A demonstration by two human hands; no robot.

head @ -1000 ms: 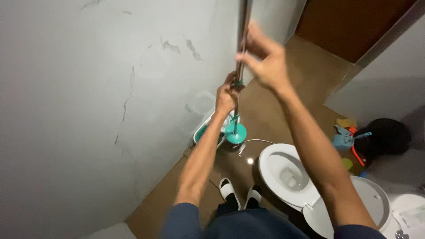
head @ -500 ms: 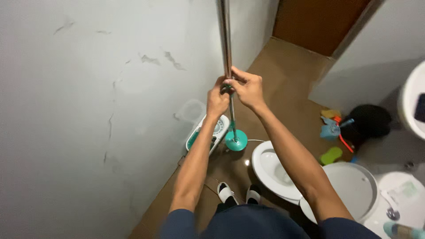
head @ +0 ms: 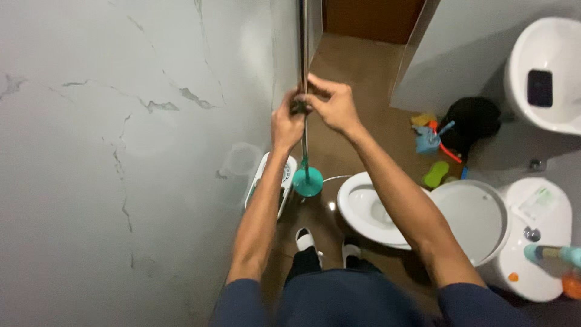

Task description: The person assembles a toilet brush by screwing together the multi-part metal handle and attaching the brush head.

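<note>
Both hands wrapped round a metal pole [head: 303, 54] – left hand [head: 287, 124] just under right hand [head: 331, 106]; its teal base [head: 307, 181] sits on the brown floor [head: 357, 79]. White toilet [head: 375, 209] right beside it – lid up.

Metal pole [head: 303, 66] cut off at top edge, collar hidden under both hands [head: 315, 112], sink [head: 544, 72] cropped right

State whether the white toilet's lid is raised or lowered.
Raised: the white toilet's lid is swung back from the open bowl, whose inside shows.
</note>
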